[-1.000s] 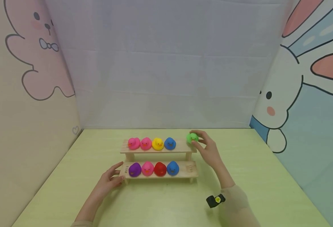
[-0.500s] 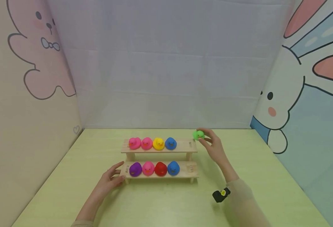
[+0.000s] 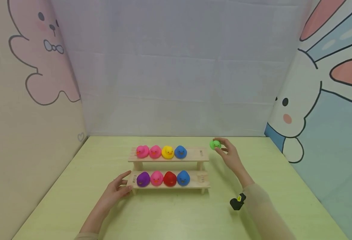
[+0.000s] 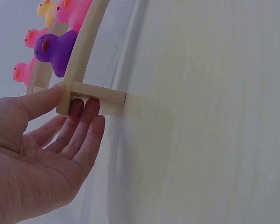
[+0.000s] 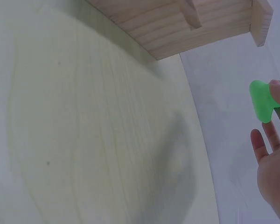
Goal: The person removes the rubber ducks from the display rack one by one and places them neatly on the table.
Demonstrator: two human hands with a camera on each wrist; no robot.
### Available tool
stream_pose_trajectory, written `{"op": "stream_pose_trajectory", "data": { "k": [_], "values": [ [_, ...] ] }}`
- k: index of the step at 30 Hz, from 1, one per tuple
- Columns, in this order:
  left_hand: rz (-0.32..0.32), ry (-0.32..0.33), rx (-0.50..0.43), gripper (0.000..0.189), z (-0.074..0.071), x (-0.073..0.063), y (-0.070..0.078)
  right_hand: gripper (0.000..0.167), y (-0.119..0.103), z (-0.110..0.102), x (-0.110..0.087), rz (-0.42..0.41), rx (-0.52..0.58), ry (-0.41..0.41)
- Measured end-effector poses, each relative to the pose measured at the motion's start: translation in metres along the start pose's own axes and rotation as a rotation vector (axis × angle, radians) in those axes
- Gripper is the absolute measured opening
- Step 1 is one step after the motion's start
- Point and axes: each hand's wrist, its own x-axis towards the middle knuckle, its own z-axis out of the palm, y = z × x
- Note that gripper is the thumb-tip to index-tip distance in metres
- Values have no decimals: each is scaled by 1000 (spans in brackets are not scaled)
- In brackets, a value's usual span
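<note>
In the head view, my right hand (image 3: pixel 231 158) pinches a green rubber duck (image 3: pixel 215 144) between thumb and fingers, off to the right of a two-step wooden stand (image 3: pixel 194 155). The right wrist view shows the green duck (image 5: pixel 261 100) held in the air, away from the wood. My left hand (image 3: pixel 113 194) grips the left end of the stand's lower step, thumb above and fingertips under the plank (image 4: pixel 86 46). A purple duck (image 3: pixel 143 179), a pink duck (image 3: pixel 156 178), a red duck (image 3: pixel 169 179) and a blue duck (image 3: pixel 183 178) line the lower step.
On the upper step sit two pink ducks (image 3: pixel 155 152), a yellow duck (image 3: pixel 167 152) and a blue duck (image 3: pixel 180 152). The pale table (image 3: pixel 176 216) meets a white cloth (image 3: pixel 176 83) at the back. Side walls carry a bear drawing (image 3: pixel 40 60) and a rabbit drawing (image 3: pixel 296 110).
My right hand has lifted the green duck off the right end of the upper step and carried it rightward, past the stand. My left hand has stayed at the lower step.
</note>
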Motion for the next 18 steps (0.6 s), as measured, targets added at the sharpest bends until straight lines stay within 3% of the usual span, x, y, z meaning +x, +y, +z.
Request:
{"op": "stream_pose_trajectory", "data": {
  "k": [9,16,18],
  "values": [
    [26,4,2,60,-2,2,-3,40,15,-3,-6,44,-20,-39],
    [22,11,-7,61,-1,3,-5,43,71,5,-8,104,14,-77],
    [21,13,-4,61,-1,3,-5,43,71,6,-11,108,25,-90]
  ]
}}
